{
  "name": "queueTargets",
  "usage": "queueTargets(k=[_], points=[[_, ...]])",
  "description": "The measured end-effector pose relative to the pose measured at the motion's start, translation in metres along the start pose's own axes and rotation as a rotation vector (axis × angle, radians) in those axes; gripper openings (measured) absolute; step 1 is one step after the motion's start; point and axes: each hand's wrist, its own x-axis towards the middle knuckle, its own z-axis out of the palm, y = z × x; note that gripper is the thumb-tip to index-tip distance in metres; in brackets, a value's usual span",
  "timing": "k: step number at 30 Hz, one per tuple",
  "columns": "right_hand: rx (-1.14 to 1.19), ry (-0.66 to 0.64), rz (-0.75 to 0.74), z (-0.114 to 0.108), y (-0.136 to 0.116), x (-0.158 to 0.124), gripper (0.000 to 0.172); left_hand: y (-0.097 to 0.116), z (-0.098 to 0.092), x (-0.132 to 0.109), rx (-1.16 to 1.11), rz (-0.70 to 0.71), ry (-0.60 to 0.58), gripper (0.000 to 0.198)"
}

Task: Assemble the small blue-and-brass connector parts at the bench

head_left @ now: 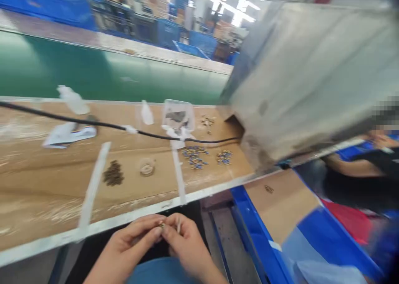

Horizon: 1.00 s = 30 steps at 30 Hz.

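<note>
Since each kind seems kept apart within easy reach, dark parts, a clear dish and blue-and-yellow parts lie separately on the cardboard-covered bench; below its edge, our left hand and right hand press together, fingertips pinching a tiny metal part.

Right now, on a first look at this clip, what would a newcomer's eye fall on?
At bottom centre, the left hand and right hand meet around a small gold-coloured part. Above them, the cardboard-covered bench holds heaps of blue-and-gold components and dark parts. A large grey hood fills the upper right.
</note>
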Motion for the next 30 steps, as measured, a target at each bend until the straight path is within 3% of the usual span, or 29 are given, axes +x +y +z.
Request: queueTargets(k=[2,6,15,18,24,30], points=[[0.007,-0.032,0.014,0.004,0.009,0.0,0.031,-0.001,-0.005,-0.011,-0.089,-0.053,-0.035,0.023],[-0.001,-0.073,0.048,0.014,0.024,-0.002,0.026,-0.008,-0.003,-0.02,-0.229,-0.094,0.016,0.016],[-0.034,-0.086,0.09,0.015,0.031,-0.004,0.026,-0.021,-0.002,-0.023,-0.34,-0.07,-0.002,0.009],[-0.177,-0.057,0.011,0.011,0.03,-0.008,0.025,-0.022,-0.003,-0.025,-0.305,-0.061,0.001,0.009],[-0.68,0.078,-0.18,-0.003,0.029,-0.027,0.027,-0.028,-0.01,-0.03,-0.213,-0.081,0.028,0.012],[-0.862,0.149,-0.305,0.001,0.029,-0.031,0.023,-0.03,-0.011,-0.03,-0.163,-0.088,0.034,0.012]])
